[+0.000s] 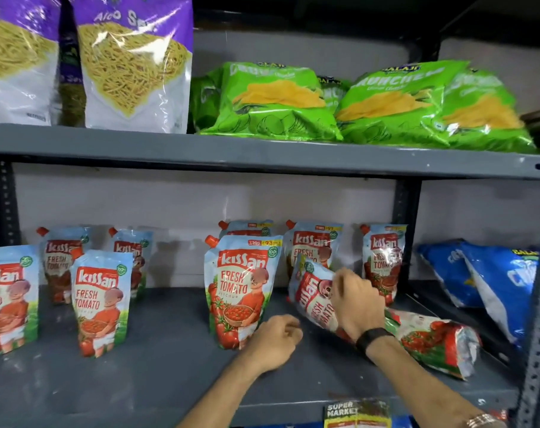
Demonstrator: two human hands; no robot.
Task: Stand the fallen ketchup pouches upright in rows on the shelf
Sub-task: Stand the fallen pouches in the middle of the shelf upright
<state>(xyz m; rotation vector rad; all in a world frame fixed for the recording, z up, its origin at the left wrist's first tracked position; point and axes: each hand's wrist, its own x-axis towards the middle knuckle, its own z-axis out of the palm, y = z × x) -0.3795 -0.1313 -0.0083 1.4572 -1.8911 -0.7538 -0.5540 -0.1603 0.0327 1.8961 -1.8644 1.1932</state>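
Right hand (353, 304) over tilted pouch (313, 291), its lower half hidden.

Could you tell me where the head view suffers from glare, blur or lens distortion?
Head view: glare streaks the glossy noodle bags and green chip bags; the left hand and right hand look slightly motion-blurred; the wide lens bows the upper shelf edge and tilts the right upright; standing ketchup pouches stay readable.
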